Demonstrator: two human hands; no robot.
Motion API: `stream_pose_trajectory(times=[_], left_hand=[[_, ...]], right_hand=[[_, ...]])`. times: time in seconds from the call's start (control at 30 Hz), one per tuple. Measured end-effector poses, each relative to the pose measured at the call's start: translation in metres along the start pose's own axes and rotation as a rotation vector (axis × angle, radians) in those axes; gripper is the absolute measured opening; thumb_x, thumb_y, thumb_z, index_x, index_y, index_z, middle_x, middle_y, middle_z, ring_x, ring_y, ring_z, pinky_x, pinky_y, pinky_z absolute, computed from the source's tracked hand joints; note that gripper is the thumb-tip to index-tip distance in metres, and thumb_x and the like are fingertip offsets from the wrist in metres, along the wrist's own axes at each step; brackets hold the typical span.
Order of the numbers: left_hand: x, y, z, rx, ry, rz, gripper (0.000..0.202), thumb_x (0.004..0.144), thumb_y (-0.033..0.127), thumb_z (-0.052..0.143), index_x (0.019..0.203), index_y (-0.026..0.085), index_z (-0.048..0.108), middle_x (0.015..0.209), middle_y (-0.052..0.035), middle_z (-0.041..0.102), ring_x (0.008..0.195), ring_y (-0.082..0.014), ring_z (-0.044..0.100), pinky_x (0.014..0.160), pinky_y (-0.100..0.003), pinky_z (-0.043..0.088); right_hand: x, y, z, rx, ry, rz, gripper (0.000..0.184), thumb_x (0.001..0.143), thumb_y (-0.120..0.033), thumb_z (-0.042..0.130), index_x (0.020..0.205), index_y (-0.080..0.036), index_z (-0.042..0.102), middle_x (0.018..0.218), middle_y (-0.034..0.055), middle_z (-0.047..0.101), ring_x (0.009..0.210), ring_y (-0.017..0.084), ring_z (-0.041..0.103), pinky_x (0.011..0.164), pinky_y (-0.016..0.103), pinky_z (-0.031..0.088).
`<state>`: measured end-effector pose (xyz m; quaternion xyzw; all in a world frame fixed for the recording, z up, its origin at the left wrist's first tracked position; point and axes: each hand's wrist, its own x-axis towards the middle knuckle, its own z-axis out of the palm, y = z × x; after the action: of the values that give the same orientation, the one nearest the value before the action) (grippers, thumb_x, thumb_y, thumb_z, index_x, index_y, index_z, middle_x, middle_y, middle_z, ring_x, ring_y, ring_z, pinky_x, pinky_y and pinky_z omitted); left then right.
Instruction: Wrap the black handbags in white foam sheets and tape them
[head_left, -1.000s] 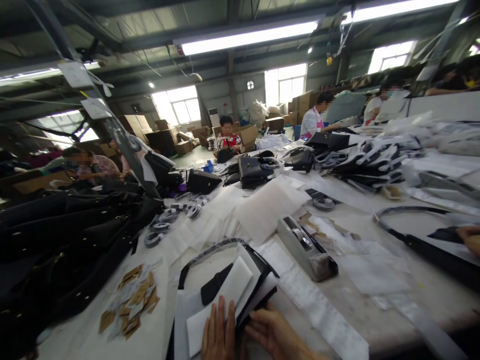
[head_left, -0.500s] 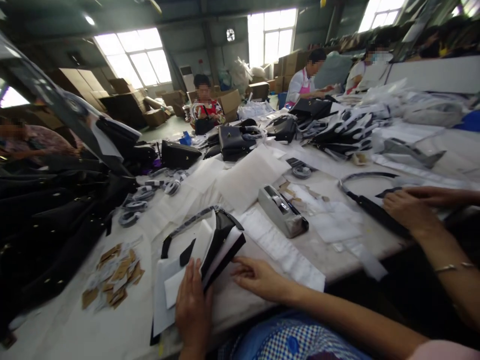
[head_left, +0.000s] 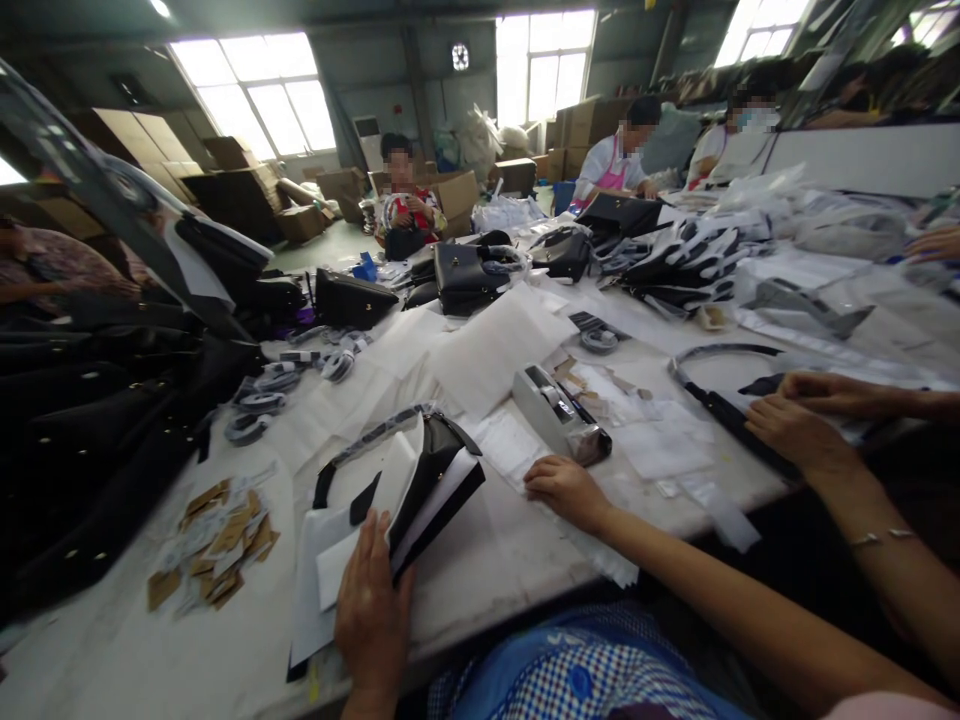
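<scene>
The left hand point(head_left: 373, 610) lies flat, unclenched, against the black bag point(head_left: 429, 468) on the table's point(head_left: 484, 545) near side, apparently steadying it; the right hand point(head_left: 564, 490) curls over white sheets point(head_left: 508, 442) near the tape dispenser point(head_left: 551, 412), whether pinching I cannot tell; lifting one would call for a fingertip pinch.

Near the person's two hands point(head_left: 371, 612) point(head_left: 568, 490) lie one bag point(head_left: 420, 485), one tape dispenser point(head_left: 553, 412) and one card pile point(head_left: 229, 532).

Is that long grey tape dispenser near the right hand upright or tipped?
Upright: the long grey tape dispenser sits on the pale flat table, its slotted top facing up.
</scene>
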<state>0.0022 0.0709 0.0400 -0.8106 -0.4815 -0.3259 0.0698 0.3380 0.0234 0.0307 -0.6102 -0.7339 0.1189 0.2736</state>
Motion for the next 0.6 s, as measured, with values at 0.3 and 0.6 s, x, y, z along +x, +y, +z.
stream_pose_trajectory(times=[0.3, 0.6], left_hand=[[0.003, -0.002, -0.003, -0.015, 0.022, -0.046, 0.073, 0.095, 0.028, 0.058, 0.157, 0.027, 0.019, 0.151, -0.0083, 0.047, 0.126, -0.0289, 0.057, 0.100, -0.043, 0.050], [0.003, -0.004, -0.007, -0.020, 0.043, -0.094, 0.072, 0.095, 0.033, 0.057, 0.157, 0.026, 0.019, 0.151, -0.0081, 0.048, 0.122, -0.0289, 0.060, 0.099, -0.042, 0.050]], right_hand=[[0.012, -0.059, -0.008, 0.168, -0.025, 0.036, 0.019, 0.094, -0.027, 0.060, 0.096, -0.026, 0.079, 0.100, 0.0044, 0.078, 0.093, 0.021, 0.071, 0.100, 0.038, 0.044], [0.030, -0.085, 0.022, 0.270, -0.141, 0.070, 0.039, 0.092, -0.035, 0.061, 0.126, -0.017, 0.068, 0.135, 0.0147, 0.063, 0.123, 0.029, 0.059, 0.107, 0.042, 0.044]])
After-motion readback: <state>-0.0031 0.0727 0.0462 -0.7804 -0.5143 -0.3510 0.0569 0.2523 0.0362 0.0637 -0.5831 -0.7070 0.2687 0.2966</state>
